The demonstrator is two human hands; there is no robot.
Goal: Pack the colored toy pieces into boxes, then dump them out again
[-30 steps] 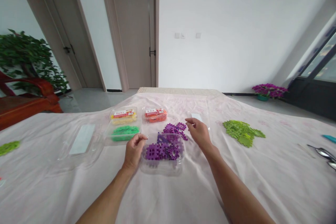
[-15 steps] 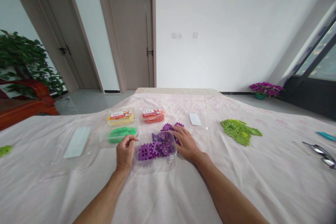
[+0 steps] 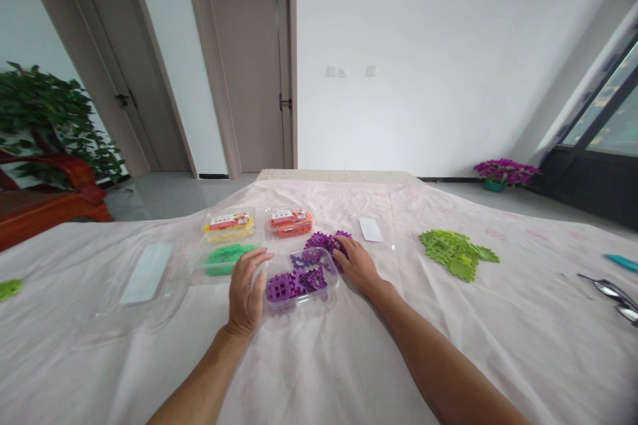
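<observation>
A clear plastic box stands on the cloth in front of me, with several purple interlocking plastic pieces inside. My left hand grips the box's left end, its fingers along the back corner and its thumb by the rim. Behind the box lies a loose pile of purple pieces. Over the right side of that pile, my right hand has its fingers curled down on purple pieces; the fingertips are partly hidden.
Boxes of green pieces, yellow pieces and red pieces stand at back left. Clear lids with a white label and a white card lie on either side. Lime-green pieces and glasses are to the right.
My left hand has gone from a pinch at the box's left rim to a wider grip around that end. The right hand's fingers have drawn in and curled on the purple pile.
</observation>
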